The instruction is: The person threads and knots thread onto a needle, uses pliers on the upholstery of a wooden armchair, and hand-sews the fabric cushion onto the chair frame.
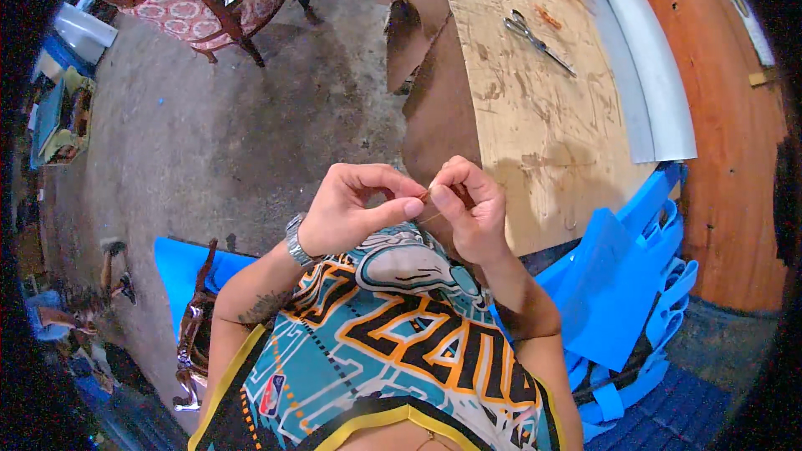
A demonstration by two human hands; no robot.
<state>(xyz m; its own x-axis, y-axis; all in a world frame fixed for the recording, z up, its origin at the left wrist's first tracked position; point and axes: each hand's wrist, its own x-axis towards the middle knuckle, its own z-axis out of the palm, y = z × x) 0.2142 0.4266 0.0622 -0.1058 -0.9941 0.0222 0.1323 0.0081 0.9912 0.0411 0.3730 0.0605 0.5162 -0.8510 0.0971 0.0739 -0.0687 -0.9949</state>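
My left hand (355,209), with a metal watch on its wrist, pinches thumb against forefinger in front of my chest. Close beside it, my right hand (474,215) makes a pinch of its own, and the fingertips of both nearly meet. Between them runs a thin tan thread (431,218), a short length of it showing below the fingertips. Whatever else is in the pinch is too small to make out. Both hands are in the air, near the edge of a wooden worktable (535,142).
Scissors (539,40) and a small orange coil (548,17) lie on the worktable, brown sheeting (443,108) along its left side. A pale roll (660,75) borders its right. Blue foam pieces (597,284) are at my right. A carved chair with patterned upholstery (171,12) stands far left.
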